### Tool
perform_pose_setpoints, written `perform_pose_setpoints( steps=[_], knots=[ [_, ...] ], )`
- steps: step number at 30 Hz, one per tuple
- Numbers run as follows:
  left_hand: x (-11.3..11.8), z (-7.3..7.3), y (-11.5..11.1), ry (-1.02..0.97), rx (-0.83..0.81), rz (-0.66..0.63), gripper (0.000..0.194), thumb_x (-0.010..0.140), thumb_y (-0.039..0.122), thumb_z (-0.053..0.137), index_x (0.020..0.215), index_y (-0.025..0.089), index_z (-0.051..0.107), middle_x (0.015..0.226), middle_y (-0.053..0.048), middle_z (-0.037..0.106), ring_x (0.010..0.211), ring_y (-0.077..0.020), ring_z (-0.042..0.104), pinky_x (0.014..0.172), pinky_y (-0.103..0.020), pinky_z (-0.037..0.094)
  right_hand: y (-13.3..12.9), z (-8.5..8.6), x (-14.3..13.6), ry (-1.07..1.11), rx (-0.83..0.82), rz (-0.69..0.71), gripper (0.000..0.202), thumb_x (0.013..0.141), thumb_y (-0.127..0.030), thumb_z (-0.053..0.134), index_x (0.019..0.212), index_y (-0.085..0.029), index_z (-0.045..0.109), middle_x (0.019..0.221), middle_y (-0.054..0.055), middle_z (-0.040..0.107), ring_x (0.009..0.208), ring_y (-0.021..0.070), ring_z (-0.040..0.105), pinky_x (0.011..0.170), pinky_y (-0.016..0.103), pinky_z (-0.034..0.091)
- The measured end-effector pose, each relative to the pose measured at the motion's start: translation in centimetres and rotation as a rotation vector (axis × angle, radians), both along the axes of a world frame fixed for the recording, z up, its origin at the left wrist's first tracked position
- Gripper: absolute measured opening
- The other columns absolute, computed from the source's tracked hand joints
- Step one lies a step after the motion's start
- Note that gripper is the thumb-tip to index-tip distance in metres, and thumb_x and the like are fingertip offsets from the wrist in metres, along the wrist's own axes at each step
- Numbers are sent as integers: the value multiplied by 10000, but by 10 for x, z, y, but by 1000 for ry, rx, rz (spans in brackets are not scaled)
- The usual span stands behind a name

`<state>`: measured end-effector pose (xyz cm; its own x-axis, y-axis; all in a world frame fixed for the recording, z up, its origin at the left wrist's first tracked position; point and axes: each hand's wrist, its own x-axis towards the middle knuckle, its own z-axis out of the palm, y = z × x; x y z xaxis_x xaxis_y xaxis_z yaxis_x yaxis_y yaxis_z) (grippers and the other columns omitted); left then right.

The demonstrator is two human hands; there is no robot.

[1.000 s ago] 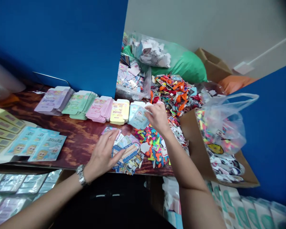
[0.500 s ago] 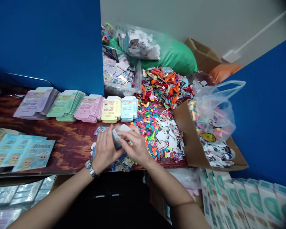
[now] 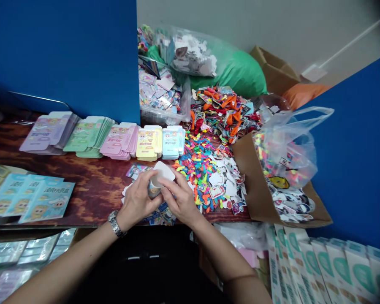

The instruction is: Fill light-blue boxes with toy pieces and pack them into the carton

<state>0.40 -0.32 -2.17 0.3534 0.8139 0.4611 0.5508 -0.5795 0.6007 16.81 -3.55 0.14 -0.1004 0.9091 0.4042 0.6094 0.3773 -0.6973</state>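
Observation:
A small printed cardboard box [image 3: 165,170] is held between my two hands above the table's front edge. Its white flap stands up and its top looks open, showing a pale inside. My left hand [image 3: 139,197] is wrapped around the left side. On the right, my right hand [image 3: 181,197] grips the other side, its fingers at the opening. Below my hands lies a pile of printed cards [image 3: 161,217], partly covered by them. Another few cards [image 3: 136,170] show just beyond my left hand.
Flat boxes in stacks, from purple [image 3: 47,133] to light blue [image 3: 172,142], line the back. Right of my hands spread small colourful balloons [image 3: 199,164] and white die-cut stickers [image 3: 224,181]. A cardboard carton [image 3: 255,181] bounds the right; blue packs [image 3: 49,200] lie left.
The box has tilted, so its opening and upright white flap now show more. My right fingers have shifted to the opening. The whole view has moved slightly.

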Motion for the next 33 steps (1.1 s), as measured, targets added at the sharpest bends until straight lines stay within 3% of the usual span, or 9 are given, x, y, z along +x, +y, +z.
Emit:
perform_pose_setpoints(
  steps=[3, 7, 10, 18, 25, 29, 33],
  knots=[
    [-1, -1, -1, 89, 69, -26, 540, 843, 355, 668, 1294, 180, 428, 1190, -137, 610, 1085, -249, 633, 864, -357, 564, 5, 4, -2, 293, -152, -47, 352, 996, -334, 436, 1317, -258, 559, 1298, 81, 621, 1218, 200, 586, 1032, 375, 500],
    [-1, 0, -4, 107, 89, -13, 659, 855, 387, 667, 1378, 138, 354, 1261, -182, 588, 1145, -258, 615, 912, -370, 556, 19, 7, -2, 685, -394, 20, 213, 919, -375, 585, 1062, -239, 664, 1122, 44, 698, 1018, 185, 665, 876, 319, 559],
    [-1, -1, -5, 111, 97, -9, 742, 854, 407, 670, 1429, 114, 303, 1303, -199, 571, 1191, -267, 598, 954, -386, 545, 24, 7, -2, 822, -526, 18, 204, 883, -403, 615, 945, -222, 688, 962, 28, 714, 844, 164, 672, 734, 286, 565],
    [-3, -2, -1, 178, 72, 13, 886, 850, 485, 652, 1508, 115, 189, 1334, -229, 551, 1190, -307, 601, 924, -416, 558, 26, 16, 3, 614, -499, 64, 223, 853, -392, 670, 998, -224, 696, 1028, 32, 712, 889, 153, 660, 778, 284, 544],
    [-4, -2, -3, 226, 44, 31, 955, 849, 467, 641, 1538, 97, 92, 1278, -229, 578, 1134, -316, 623, 866, -396, 565, 32, 15, 9, 523, -513, 131, 172, 825, -279, 675, 982, -214, 702, 954, 18, 729, 764, 132, 658, 720, 278, 551],
    [-4, -2, -3, 255, 56, 61, 1021, 839, 514, 628, 1541, 60, 41, 1178, -226, 609, 1014, -312, 652, 768, -382, 570, 27, 22, 5, 286, -331, 115, 175, 857, -208, 625, 988, -234, 737, 1002, 33, 737, 908, 176, 691, 801, 329, 580],
    [-4, 3, -1, 346, 116, 113, 1053, 844, 486, 600, 1528, -4, -32, 1077, -217, 611, 916, -305, 644, 688, -371, 553, 14, 21, -5, 41, -52, 98, 353, 942, -160, 508, 1240, -267, 666, 1201, 52, 702, 1149, 204, 641, 1029, 408, 517]
  ],
)
